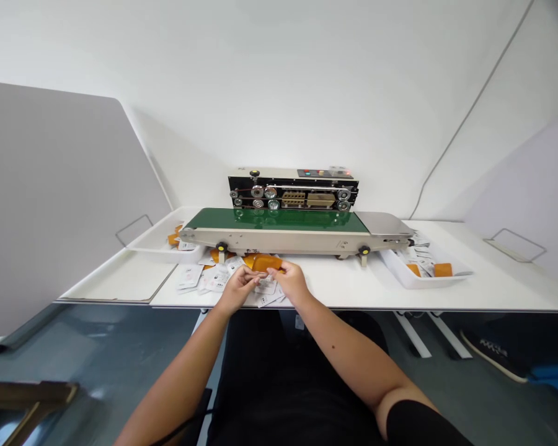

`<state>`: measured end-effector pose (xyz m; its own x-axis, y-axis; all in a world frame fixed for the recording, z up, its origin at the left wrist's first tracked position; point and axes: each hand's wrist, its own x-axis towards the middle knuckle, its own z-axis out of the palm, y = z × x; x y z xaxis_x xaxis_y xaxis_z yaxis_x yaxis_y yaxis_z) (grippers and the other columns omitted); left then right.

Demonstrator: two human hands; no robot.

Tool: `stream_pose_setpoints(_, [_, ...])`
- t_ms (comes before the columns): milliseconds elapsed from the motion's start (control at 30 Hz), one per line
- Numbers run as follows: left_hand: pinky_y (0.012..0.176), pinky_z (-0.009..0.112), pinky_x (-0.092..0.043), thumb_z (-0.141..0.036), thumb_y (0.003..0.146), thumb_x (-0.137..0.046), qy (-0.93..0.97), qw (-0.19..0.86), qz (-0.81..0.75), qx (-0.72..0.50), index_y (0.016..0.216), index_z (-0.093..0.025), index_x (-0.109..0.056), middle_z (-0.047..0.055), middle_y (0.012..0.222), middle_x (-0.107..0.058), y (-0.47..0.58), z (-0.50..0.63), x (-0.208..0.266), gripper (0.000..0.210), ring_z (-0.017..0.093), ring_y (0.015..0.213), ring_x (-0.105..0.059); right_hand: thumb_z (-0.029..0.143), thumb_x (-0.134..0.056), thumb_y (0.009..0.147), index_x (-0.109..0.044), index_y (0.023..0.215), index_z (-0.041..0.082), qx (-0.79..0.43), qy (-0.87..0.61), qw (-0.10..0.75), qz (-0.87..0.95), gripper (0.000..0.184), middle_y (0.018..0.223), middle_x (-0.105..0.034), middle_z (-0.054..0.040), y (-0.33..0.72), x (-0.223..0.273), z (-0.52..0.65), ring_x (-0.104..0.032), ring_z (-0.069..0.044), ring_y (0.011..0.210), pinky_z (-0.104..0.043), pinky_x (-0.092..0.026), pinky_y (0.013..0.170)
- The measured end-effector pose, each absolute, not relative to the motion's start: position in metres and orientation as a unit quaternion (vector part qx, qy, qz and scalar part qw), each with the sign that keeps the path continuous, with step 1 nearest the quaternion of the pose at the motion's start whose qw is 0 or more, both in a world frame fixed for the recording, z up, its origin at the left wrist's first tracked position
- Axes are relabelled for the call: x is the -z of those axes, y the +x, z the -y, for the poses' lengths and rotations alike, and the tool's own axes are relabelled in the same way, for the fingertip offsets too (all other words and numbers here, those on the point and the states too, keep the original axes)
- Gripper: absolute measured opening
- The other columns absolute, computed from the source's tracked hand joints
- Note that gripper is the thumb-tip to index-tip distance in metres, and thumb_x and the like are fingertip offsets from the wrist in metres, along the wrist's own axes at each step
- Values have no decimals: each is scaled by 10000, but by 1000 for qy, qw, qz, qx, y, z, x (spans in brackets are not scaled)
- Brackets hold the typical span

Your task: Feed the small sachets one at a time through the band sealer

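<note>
Over at the worktop [335, 285], the left hand [239, 287] and right hand [292, 282] pinch an orange packet [266, 263] in front of the green belt [297, 220]; seemingly a handling step, where the next move calls for a light, steady grip

Bright, even light washes the wall [279, 93] at twelve o'clock; the belt [283, 221], near dial centre, glossily mirrors the rollers [270, 192] (the floor [106, 344] towards eight glints faintly too). Wide-angle stretch distorts the panel [51, 192] at nine.
</note>
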<state>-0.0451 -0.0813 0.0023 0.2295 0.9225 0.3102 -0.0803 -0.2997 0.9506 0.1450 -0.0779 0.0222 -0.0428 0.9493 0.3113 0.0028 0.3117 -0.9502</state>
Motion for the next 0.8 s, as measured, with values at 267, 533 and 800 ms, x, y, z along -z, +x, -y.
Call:
stream_pose_setpoints(267, [859,370,-532,-430,861,-717,639,456,-330,-525,975,-182,-553,116,1052,-716,-48,84,-6,318,258,1101,-666,343,-706,791,-679,1014,126,-273,-477,728,410,312,578,-582,33,315,-121,-15,-464,-73,397,-174,-337,364])
stream_pose_setpoints(533, [843,342,-517,-413,900,-673,662,423,-342,-516,1005,-178,-604,104,1070,-686,-50,85,-7,266,240,1073,-645,53,-564,798,-542,673,162,-221,-615,720,235,167,466,-506,35,415,-138,-51,-474,-86,376,-168,-372,353])
stream_pose_setpoints(800, [895,359,-507,-403,909,-661,685,389,-359,-501,1002,-174,-633,112,1087,-698,-51,84,-4,249,241,1061,-645,36,-644,821,-547,724,141,-344,-613,655,277,172,504,-572,-2,380,-142,-75,-505,-71,390,-135,-407,368])
